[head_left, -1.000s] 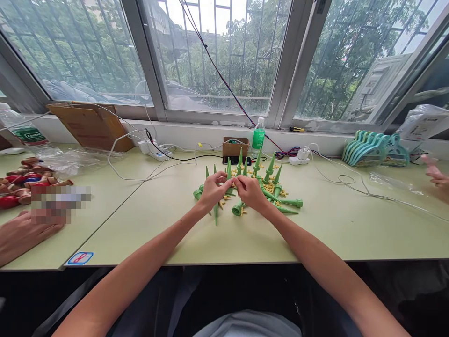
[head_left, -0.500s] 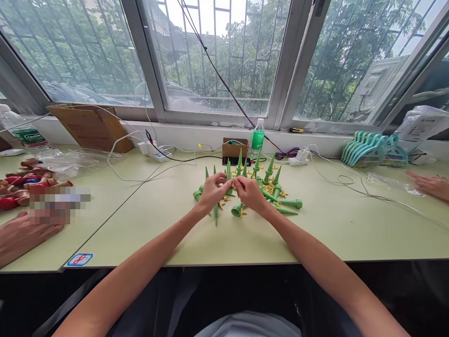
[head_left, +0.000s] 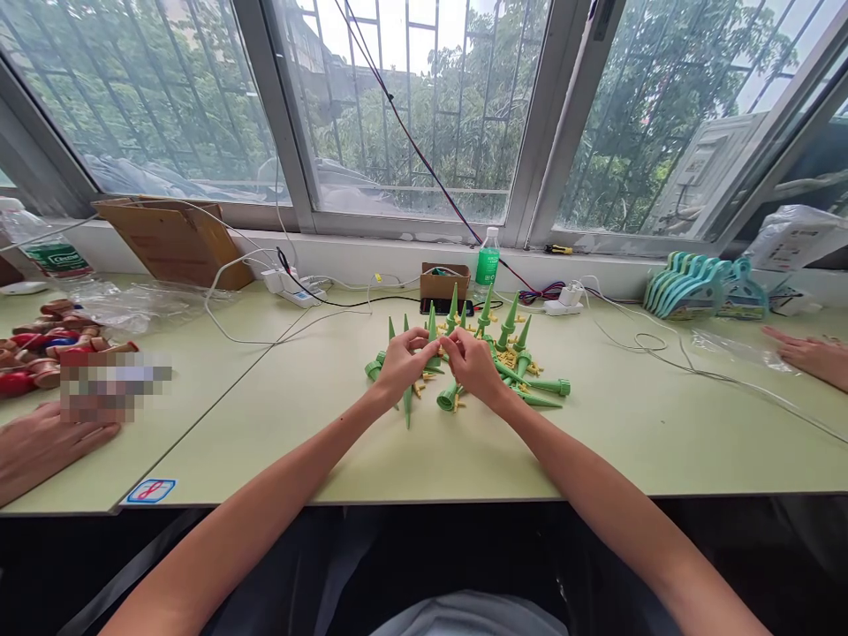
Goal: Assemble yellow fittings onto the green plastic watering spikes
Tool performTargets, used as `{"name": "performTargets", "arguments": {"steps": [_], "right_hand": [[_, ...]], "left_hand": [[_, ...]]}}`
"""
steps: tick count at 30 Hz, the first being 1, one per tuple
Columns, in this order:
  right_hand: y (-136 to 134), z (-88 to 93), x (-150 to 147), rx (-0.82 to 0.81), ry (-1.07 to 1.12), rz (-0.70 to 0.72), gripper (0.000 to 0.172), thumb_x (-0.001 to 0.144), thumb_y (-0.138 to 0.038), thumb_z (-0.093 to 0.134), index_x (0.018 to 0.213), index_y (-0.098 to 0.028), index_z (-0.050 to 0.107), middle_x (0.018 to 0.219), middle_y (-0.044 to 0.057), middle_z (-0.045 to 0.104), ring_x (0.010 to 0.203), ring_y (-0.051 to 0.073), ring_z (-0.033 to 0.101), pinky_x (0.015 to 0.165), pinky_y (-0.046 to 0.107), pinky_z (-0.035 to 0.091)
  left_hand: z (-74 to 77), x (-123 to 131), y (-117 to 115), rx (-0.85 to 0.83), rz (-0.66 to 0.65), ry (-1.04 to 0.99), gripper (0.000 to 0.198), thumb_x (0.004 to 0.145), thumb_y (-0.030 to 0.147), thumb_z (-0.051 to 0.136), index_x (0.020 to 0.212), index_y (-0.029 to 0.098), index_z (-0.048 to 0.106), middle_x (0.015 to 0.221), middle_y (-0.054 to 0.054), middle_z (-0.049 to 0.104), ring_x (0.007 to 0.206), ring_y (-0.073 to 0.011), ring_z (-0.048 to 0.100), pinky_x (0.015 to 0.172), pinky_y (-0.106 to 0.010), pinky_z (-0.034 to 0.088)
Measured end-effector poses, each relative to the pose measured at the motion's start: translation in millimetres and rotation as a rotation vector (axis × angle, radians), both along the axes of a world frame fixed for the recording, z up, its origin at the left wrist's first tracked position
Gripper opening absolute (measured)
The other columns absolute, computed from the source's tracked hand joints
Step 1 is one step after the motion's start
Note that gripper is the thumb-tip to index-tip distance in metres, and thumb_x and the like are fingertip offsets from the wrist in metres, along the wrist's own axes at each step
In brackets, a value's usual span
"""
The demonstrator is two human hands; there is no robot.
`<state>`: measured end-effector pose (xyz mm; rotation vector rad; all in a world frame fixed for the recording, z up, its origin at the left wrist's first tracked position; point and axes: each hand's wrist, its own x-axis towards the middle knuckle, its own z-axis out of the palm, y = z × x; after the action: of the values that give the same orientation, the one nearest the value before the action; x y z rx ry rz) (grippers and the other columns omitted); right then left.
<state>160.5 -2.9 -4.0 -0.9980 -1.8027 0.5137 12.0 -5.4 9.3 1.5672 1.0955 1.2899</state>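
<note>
My left hand and my right hand meet fingertip to fingertip above the middle of the table. Both are closed in a pinch, and whatever lies between the fingers is too small or hidden to name. Around them are several green plastic plant-watering spikes; one upright spike stands behind my right hand, and another spike lies on its side to the right. A green spike points toward me below my left hand. Small yellow valve pieces lie heaped among the spikes behind my right hand.
Behind the spikes stand a small cardboard box, a phone and a green-labelled bottle. Cables cross the table. Teal hangers stand at right. Other people's hands rest at far left and far right.
Almost nothing differs: both my hands stay pinched together in the same place, and the spikes and yellow pieces lie as before. The view has shifted very slightly.
</note>
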Motion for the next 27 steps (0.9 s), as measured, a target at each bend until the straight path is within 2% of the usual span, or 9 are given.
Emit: {"name": "performTargets", "arguments": {"steps": [6,12,15,27], "right_hand": [[-3.5,2.4,-0.7,0.002,0.001,0.018,0.031,0.094,-0.047,0.04,0.077,-0.021,0.043,0.051,-0.005,0.048,0.042,0.01,0.043,0.049,0.023,0.032],[-6.9,5.4,-1.1,0.005,-0.025,0.052,0.025,0.093,-0.044,0.041,0.083,-0.021,0.045,0.052,-0.005,0.051,0.042,0.011,0.045,0.049,0.023,0.032],[-7.1,5.6,-1.0,0.002,-0.034,0.055,0.024,0.093,-0.043,0.041,0.084,-0.021,0.045,0.053,-0.005,0.051,0.042,0.011,0.045,0.049,0.022,0.033],[-6.0,6.3,-0.3,-0.003,-0.023,0.037,0.031,0.093,-0.048,0.04,0.076,-0.022,0.042,0.048,-0.006,0.047,0.042,0.011,0.044,0.05,0.023,0.034]], "left_hand": [[1.6,0.8,-0.2,-0.042,0.02,-0.047,0.035,0.07,0.046,0.068,0.082,0.017,0.055,0.062,0.003,0.057,0.037,-0.0024,0.031,0.035,-0.018,0.022],[5.8,1.5,-2.0,-0.1,0.039,-0.102,0.03,0.07,0.043,0.068,0.082,0.017,0.055,0.051,0.008,0.042,0.036,-0.0029,0.029,0.032,-0.017,0.018],[7.0,1.7,-2.8,-0.11,0.037,-0.115,0.032,0.07,0.043,0.068,0.082,0.017,0.055,0.051,0.008,0.042,0.035,-0.0025,0.028,0.031,-0.017,0.017],[1.8,0.0,0.4,-0.12,-0.023,-0.122,0.035,0.069,0.047,0.069,0.083,0.019,0.054,0.046,0.009,0.036,0.033,-0.0039,0.029,0.031,-0.018,0.019]]}}
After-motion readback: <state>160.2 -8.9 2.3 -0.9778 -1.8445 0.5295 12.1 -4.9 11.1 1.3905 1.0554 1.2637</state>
